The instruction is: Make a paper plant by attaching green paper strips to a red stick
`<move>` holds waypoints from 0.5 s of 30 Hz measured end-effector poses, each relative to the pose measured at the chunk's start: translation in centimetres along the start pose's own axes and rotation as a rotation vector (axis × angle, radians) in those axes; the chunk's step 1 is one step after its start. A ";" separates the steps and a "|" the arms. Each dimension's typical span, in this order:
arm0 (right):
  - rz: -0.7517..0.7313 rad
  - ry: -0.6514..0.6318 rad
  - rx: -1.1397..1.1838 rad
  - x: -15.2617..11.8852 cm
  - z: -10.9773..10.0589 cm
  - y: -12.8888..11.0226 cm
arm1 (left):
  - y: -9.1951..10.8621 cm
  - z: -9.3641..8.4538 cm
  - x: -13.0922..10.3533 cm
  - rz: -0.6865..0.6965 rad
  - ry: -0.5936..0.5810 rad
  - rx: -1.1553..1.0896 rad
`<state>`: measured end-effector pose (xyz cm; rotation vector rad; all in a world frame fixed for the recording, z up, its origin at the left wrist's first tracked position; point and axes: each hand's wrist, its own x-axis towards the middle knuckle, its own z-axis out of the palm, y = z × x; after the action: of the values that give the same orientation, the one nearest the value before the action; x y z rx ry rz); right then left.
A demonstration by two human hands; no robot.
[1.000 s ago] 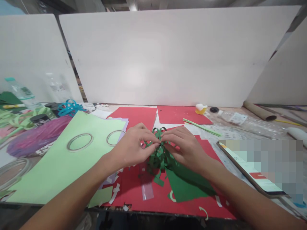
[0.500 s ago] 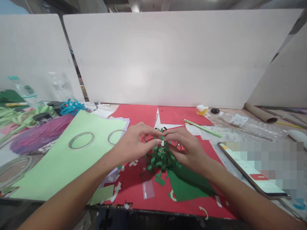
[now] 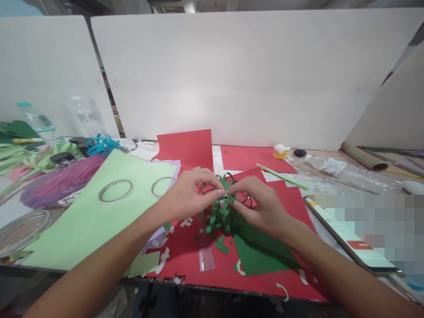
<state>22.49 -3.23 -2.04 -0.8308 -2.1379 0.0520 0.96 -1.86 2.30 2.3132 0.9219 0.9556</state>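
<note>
— Left hand [image 3: 197,191] and right hand [image 3: 260,201], head view: what pose?
— Reaching in from both sides, forearms slanting forward, wrists bent inward, fingertips nearly meeting just above the green paper loops [image 3: 220,217]. Thumb against forefinger on the right, apparently clamped on a small green scrap [image 3: 231,200]. Too small to tell about any grip on the left.
— And the loops, lying where?
— On the red sheet [image 3: 232,285], partly behind the fingers, beside the green sheet [image 3: 265,254].
— Any room for moving?
— Some toward the red sheet's front edge, among a clear strip [image 3: 207,257] and paper bits. Bounded on the left by the light green sheet [image 3: 79,229], on the right by the phone [image 3: 347,238], at the back by a white board [image 3: 218,79].
— Different from half a second ago?
— Yes. Now a lifted far edge on the back red sheet [image 3: 185,145], flat before. Also a green scrap at the right fingertips, in place of a white one between the hands.
</note>
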 end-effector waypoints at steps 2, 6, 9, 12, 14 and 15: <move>0.027 -0.026 -0.004 -0.1 0.2 0.0 | 0.0 -0.1 0.0 -0.020 -0.006 -0.005; 0.065 -0.025 0.005 -0.1 0.1 -0.2 | -0.2 -0.3 0.1 -0.051 -0.039 -0.014; 0.149 -0.059 0.094 0.2 -0.4 -0.7 | -0.4 -0.2 0.1 -0.094 -0.019 0.004; 0.239 -0.097 0.248 0.5 -0.9 -1.3 | -0.4 0.1 0.0 -0.121 0.011 0.028; 0.311 -0.098 0.306 0.7 -0.9 -1.6 | -0.3 0.4 -0.1 -0.120 0.011 0.027; 0.351 -0.096 0.320 0.8 -0.8 -1.7 | -0.2 0.6 -0.1 -0.115 0.012 0.023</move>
<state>21.75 -4.29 -0.43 -1.0139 -1.9752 0.6098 1.26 -1.87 1.75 2.2487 1.0641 0.9156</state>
